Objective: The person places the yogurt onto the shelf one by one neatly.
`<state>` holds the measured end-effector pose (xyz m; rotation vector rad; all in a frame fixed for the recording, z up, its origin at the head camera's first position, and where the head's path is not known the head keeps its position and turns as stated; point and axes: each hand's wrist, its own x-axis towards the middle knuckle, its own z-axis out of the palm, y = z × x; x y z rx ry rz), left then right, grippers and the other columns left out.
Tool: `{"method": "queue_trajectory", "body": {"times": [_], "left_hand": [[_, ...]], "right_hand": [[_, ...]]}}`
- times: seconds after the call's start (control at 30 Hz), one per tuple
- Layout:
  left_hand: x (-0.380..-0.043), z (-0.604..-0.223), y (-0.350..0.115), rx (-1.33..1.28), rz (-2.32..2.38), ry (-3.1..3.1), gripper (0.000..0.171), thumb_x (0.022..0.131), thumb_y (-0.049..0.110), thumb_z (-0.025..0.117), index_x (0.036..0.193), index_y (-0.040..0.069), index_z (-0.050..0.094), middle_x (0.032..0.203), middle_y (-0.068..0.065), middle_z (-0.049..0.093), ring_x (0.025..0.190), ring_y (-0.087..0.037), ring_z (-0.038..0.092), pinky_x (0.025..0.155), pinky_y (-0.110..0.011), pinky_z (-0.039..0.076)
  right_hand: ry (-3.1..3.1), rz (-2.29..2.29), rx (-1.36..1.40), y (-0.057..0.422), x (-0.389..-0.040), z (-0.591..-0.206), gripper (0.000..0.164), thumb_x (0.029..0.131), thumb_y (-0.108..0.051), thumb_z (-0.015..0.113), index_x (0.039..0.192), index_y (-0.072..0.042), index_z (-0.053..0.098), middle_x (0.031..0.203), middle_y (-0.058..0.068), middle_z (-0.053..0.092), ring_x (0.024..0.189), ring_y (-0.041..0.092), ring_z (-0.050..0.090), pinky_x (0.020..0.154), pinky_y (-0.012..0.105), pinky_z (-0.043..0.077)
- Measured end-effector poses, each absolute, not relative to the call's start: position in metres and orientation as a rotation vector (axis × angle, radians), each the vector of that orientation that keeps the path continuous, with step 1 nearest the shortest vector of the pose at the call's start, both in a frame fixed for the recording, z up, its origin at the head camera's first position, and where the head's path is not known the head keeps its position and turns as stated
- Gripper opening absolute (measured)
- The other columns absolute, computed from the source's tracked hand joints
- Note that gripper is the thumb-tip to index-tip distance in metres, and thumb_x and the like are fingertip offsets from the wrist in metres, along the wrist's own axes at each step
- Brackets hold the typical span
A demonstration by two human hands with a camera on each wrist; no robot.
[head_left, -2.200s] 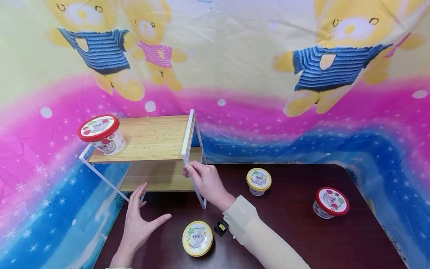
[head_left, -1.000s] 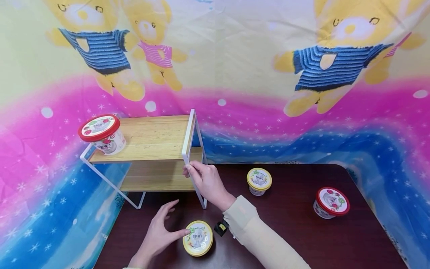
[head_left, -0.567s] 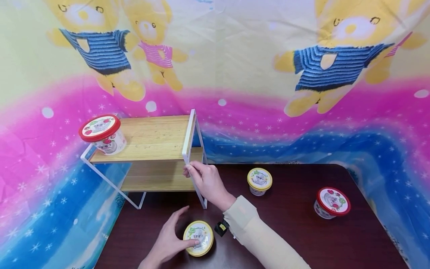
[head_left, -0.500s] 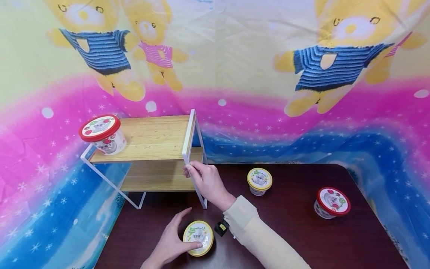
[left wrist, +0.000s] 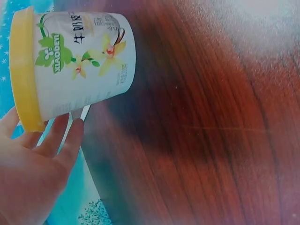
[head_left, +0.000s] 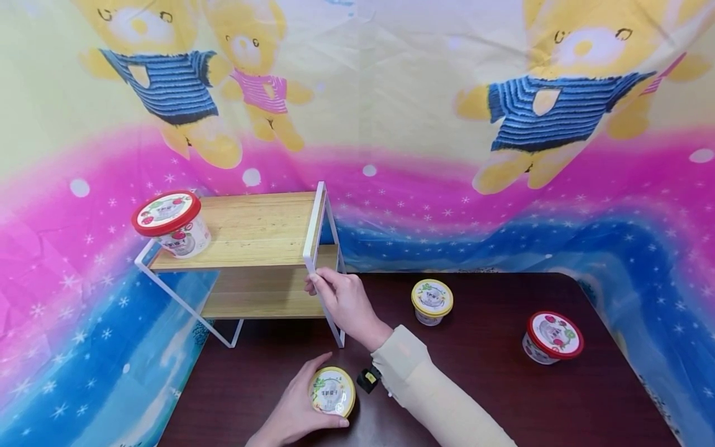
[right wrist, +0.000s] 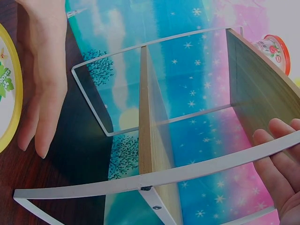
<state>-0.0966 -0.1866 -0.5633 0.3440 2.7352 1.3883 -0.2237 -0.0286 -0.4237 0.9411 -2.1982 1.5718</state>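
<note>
A white tub with a yellow lid [head_left: 334, 392] stands on the dark table in front of a two-tier shelf [head_left: 259, 226]. My left hand [head_left: 296, 403] curves around the left side of this tub, thumb at its near edge and fingers at its far edge. In the right wrist view, the left fingers [right wrist: 46, 117] look straight beside the yellow lid. Leaf and flower print shows on the tub's side [left wrist: 82, 61] in the left wrist view. My right hand [head_left: 346, 304] grips the white metal frame [right wrist: 220, 161] at the shelf's front right.
A red-lidded tub [head_left: 170, 223] sits on the left end of the top tier. On the table [head_left: 475, 397] to the right are a smaller yellow-lidded tub [head_left: 432, 301] and a red-lidded one [head_left: 552, 337]. A printed bear curtain [head_left: 391, 93] hangs behind.
My left hand has moved right and down from the shelf's lower left to the yellow-lidded tub, its thumb passing over the lid to the near edge. The right hand has stayed on the frame.
</note>
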Motion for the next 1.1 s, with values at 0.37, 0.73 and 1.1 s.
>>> {"method": "queue_trajectory", "body": {"times": [0.37, 0.73, 1.1], "left_hand": [[-0.095, -0.566, -0.185, 0.384, 1.342, 2.759, 0.121, 0.048, 0.056, 0.099, 0.150, 0.024, 0.043, 0.140, 0.003, 0.047, 0.115, -0.011, 0.053, 0.099, -0.037, 0.045], [-0.092, -0.572, -0.183, 0.449, 1.307, 2.790, 0.123, 0.041, 0.054, 0.102, 0.146, 0.029, 0.042, 0.131, 0.004, 0.043, 0.112, -0.011, 0.053, 0.097, -0.037, 0.047], [-0.092, -0.575, -0.182, 0.564, 1.176, 2.947, 0.125, 0.041, 0.055, 0.101, 0.142, 0.011, 0.042, 0.131, -0.002, 0.043, 0.114, -0.014, 0.052, 0.096, -0.036, 0.049]], "right_hand": [[-2.189, 1.574, 0.947, -0.028, -0.224, -0.424, 0.021, 0.107, -0.019, 0.056, 0.103, -0.008, 0.073, 0.091, -0.001, 0.075, 0.084, 0.004, 0.070, 0.080, 0.023, 0.056], [-2.206, 1.579, 0.943, -0.028, -0.223, -0.423, 0.020, 0.107, -0.018, 0.056, 0.104, -0.008, 0.073, 0.091, -0.002, 0.074, 0.083, 0.002, 0.070, 0.080, 0.022, 0.056], [-2.194, 1.572, 0.953, -0.027, -0.224, -0.422, 0.018, 0.106, -0.016, 0.057, 0.103, -0.007, 0.072, 0.091, 0.000, 0.075, 0.084, 0.005, 0.071, 0.081, 0.022, 0.055]]}}
